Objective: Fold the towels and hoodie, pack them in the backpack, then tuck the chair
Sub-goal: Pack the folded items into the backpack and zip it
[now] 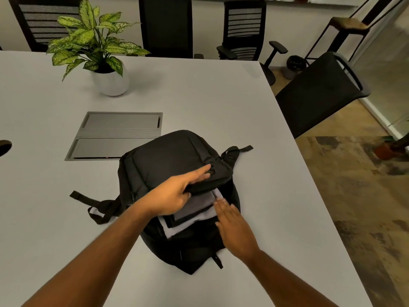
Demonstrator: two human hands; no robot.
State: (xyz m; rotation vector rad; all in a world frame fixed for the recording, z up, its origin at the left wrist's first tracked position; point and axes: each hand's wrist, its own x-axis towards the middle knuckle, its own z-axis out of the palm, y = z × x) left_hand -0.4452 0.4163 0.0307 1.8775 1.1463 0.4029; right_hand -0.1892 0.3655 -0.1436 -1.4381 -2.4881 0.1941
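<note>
A black backpack (168, 160) lies on the white table (199, 103) with its main compartment open toward me. Folded grey towels (194, 209) and a dark folded layer sit stacked inside the opening. My left hand (174, 193) grips the edge of the backpack's front flap, thumb under it and fingers on top, holding it up. Flat and blurred, my right hand (234, 224) lies with straight fingers on the right edge of the folded stack. A black chair (318, 94) stands turned away from the table's right side.
A potted plant in a white pot (110, 80) stands at the back left. A grey cable hatch (117, 136) is set into the table behind the backpack. More black chairs (243, 29) line the far side. A stool (347, 27) stands at the back right.
</note>
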